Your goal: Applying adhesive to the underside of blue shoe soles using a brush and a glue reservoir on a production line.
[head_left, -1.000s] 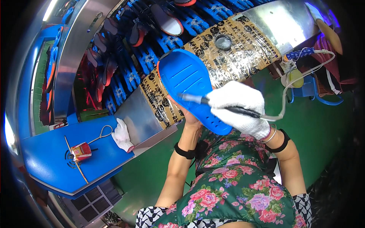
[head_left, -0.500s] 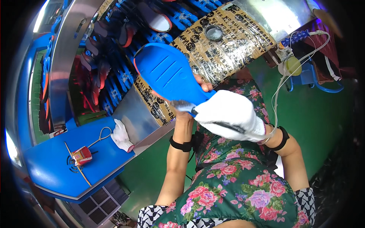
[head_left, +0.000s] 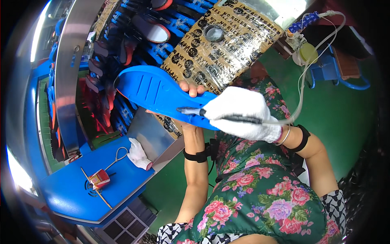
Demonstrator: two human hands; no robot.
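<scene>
A blue shoe sole (head_left: pixel 156 90), with several grooves across its broad end, lies slanted in my left hand (head_left: pixel 191 88). Fingers curl over its far edge, while the rest of that hand is hidden beneath it. My right hand (head_left: pixel 245 112), in a white knitted glove, is closed round a dark-handled brush (head_left: pixel 189 110). The brush's pale tip is over the sole's middle, at or just above its surface; I cannot tell if they touch. A clear hose (head_left: pixel 294 116) runs back from the brush handle past my right wrist.
A taped cardboard surface (head_left: pixel 227 53) holds a small round dish (head_left: pixel 214 33). Behind it, shoe parts (head_left: pixel 150 30) lie on a blue rack. At left, a blue table (head_left: pixel 73 187) bears a red box (head_left: pixel 99 179) and a white glove (head_left: pixel 139 154). A blue-framed stool (head_left: pixel 341 71) stands at right.
The sole has moved left and down in the picture and now lies flatter. The brush has shifted from the sole's near edge to over its middle. My view has turned slightly.
</scene>
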